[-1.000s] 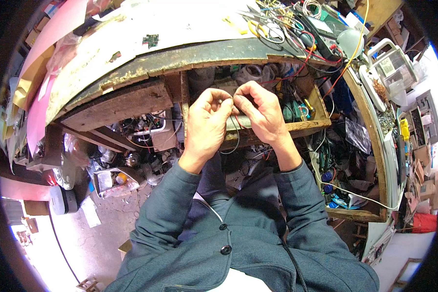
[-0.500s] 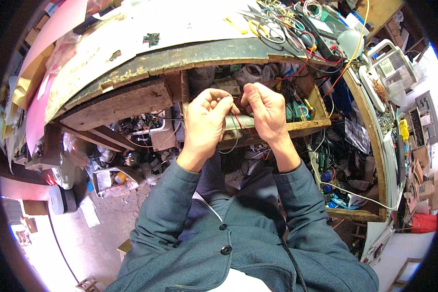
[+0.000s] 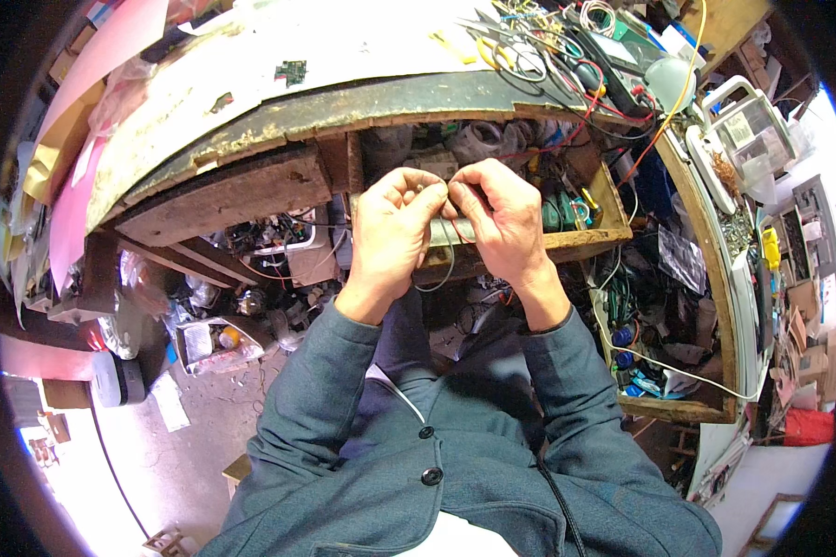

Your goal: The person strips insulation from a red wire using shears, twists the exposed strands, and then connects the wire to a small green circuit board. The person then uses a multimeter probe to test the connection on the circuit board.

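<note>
A thin grey cable (image 3: 451,263) hangs in a loop below my left hand (image 3: 390,232), whose thumb and forefinger pinch it. Close by, a short red wire (image 3: 460,231) shows between the two hands. My right hand (image 3: 508,223) is closed in a pinch, its fingertips meeting those of the left. The fingers cover the wire ends at the meeting point. Both hands are held above the front of an open wooden drawer (image 3: 590,240).
The drawer holds tools, wires and plastic-wrapped parts. Behind it, the worn workbench (image 3: 362,51) carries a small dark circuit board (image 3: 292,72), yellow-handled pliers (image 3: 492,53) and tangled test leads (image 3: 593,88). A lower wooden bin (image 3: 683,408) stands at the right.
My right hand has moved slightly left, its fingertips coming down from a raised position to meet the left fingertips. The left hand keeps its pinch in nearly the same place.
</note>
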`<state>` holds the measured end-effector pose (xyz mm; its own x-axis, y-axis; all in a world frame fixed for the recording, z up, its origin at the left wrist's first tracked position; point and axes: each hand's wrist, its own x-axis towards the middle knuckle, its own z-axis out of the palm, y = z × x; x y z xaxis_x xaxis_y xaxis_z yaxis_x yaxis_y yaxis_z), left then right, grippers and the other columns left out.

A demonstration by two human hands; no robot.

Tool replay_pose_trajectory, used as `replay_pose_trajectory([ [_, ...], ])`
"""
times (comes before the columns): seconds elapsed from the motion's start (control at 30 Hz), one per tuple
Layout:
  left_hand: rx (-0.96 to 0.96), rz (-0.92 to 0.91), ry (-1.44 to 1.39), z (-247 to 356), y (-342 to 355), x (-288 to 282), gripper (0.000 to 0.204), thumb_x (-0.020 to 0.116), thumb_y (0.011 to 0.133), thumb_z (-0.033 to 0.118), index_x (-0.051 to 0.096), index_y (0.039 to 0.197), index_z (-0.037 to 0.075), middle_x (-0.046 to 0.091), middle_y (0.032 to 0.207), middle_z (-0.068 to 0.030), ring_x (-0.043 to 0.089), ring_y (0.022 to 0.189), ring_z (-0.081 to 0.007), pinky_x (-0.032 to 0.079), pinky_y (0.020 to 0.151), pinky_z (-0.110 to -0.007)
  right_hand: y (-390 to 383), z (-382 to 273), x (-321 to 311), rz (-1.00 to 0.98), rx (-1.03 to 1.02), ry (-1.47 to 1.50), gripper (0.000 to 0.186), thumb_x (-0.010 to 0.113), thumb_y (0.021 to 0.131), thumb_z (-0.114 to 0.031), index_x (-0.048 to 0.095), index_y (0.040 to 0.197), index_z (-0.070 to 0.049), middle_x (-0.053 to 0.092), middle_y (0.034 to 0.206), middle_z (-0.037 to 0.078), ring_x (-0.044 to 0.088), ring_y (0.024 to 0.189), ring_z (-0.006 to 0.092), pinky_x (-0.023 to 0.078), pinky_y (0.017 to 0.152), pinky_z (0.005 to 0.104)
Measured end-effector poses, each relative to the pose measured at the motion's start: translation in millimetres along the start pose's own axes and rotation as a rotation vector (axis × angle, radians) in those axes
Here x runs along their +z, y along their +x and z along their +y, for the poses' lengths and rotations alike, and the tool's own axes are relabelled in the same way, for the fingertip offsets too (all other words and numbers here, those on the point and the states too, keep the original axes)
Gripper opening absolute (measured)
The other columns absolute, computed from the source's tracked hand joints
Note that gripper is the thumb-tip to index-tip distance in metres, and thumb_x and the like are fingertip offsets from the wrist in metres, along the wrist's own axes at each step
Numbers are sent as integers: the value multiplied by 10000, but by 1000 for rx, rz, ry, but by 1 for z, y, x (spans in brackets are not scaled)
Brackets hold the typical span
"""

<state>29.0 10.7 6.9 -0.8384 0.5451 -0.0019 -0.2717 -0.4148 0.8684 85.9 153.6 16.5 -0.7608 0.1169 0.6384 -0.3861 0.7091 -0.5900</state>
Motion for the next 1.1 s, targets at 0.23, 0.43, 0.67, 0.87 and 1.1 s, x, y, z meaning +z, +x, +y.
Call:
replay_pose_trajectory([
  [0.23,9,-18,31,0,0,1,119,643,930,93,621,1012,9,673,779,-45,424,413,-18,278,352,-176,0,3,4,-64,60,-12,131,571,940,-62,563,830,7,566,729,152,596,648,319,481,604,398],
  [0.43,2,7,77,0,1,-3,131,665,913,108,653,984,-1,674,755,-46,476,480,-29,333,410,-183,1,3,-2,-43,161,47,239,593,975,-131,566,777,1,561,663,107,566,585,216,443,549,343],
  [0.67,-19,4,113,3,0,-5,114,674,897,98,666,956,1,653,731,-19,475,496,-26,328,426,-192,-1,14,-1,46,285,401,115,663,947,-117,693,954,-6,680,818,12,598,737,68,490,667,227],
  [0.87,-14,10,193,1,0,-5,115,700,878,116,680,912,7,640,714,3,482,510,-22,340,440,-193,-1,13,-7,-58,295,408,95,696,911,-71,698,978,-4,701,884,28,622,795,72,510,717,232],
  [1.1,-16,19,205,3,-1,-4,111,707,870,123,682,886,17,633,700,11,479,506,-20,337,436,-193,-1,14,-6,-68,273,337,62,682,916,-65,672,930,-6,682,853,26,596,766,61,501,698,228],
])
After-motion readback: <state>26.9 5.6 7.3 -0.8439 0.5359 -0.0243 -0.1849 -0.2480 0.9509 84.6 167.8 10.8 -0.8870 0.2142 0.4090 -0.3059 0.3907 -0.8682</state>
